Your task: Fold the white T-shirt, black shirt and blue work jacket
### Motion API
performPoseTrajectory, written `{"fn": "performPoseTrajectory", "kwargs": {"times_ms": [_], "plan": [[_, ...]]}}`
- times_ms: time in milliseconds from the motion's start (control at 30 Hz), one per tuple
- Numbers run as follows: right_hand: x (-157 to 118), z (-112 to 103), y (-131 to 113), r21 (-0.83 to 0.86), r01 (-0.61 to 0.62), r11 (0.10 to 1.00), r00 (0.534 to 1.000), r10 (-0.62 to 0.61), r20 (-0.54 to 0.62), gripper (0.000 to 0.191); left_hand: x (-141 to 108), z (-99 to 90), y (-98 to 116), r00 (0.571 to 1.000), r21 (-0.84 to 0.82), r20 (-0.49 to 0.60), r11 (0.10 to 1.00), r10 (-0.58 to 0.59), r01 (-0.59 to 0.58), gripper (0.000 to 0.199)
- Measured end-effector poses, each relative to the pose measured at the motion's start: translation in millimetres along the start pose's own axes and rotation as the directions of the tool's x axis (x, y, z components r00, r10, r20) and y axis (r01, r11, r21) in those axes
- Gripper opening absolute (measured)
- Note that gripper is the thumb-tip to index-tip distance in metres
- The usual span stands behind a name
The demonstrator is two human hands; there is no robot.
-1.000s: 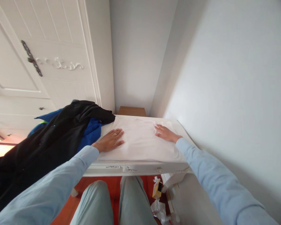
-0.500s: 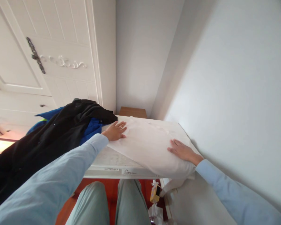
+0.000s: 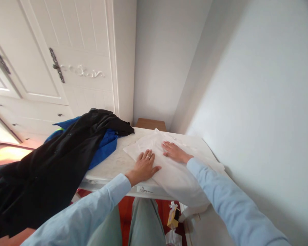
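A thin white cloth (image 3: pixel 169 177), perhaps a garment, is spread over a white table (image 3: pixel 110 167), and part of it hangs past the front edge. My left hand (image 3: pixel 143 166) lies flat on the cloth's near left part, fingers spread, a ring on one finger. Farther back and to the right, my right hand (image 3: pixel 176 152) rests palm down near the cloth's middle, its fingers stretched out. Neither hand grips anything. To the left of the cloth, a black garment (image 3: pixel 66 153) and a blue one (image 3: pixel 105 147) are heaped together.
A white wardrobe (image 3: pixel 87 51) with dark handles stands at the back left. The grey wall (image 3: pixel 259 85) borders the table's right side. Behind the table is a brown wooden box-like piece (image 3: pixel 151 124). Below, a yellow package (image 3: pixel 172 218) and plastic bags (image 3: pixel 174 237) are on the floor.
Both hands have come closer together over the cloth: the left moved right and nearer to me, the right moved left and away. The view has turned slightly left.
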State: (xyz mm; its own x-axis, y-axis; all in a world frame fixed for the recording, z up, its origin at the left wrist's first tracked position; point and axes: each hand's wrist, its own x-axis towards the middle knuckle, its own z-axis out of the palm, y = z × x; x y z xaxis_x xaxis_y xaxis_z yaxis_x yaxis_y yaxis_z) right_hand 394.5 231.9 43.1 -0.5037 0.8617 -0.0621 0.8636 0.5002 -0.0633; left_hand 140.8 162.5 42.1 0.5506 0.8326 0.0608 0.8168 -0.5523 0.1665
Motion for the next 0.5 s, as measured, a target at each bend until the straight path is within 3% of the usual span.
{"fn": "performPoseTrajectory", "kwargs": {"times_ms": [133,267,367,500], "plan": [[6,11,7,0.055,-0.136,0.989,0.991,0.135,0.019,0.072,13,3.4,-26,0.996,-0.006,-0.027,0.996,0.084,-0.085,0.073],[-1,14,11,0.071,-0.316,0.946,0.949,0.316,0.008,0.073,32,2.0,-37,0.993,0.026,-0.117,0.999,0.034,-0.031,0.062],[-6,14,16,0.073,-0.512,0.856,0.858,0.514,-0.004,0.07,38,2.9,-24,0.985,0.007,-0.172,1.0,0.006,-0.005,0.055],[-12,14,32,0.076,-0.69,0.72,0.721,0.692,-0.013,0.071,30,11.1,8,0.968,-0.044,-0.118,0.972,0.223,-0.229,0.064]]}}
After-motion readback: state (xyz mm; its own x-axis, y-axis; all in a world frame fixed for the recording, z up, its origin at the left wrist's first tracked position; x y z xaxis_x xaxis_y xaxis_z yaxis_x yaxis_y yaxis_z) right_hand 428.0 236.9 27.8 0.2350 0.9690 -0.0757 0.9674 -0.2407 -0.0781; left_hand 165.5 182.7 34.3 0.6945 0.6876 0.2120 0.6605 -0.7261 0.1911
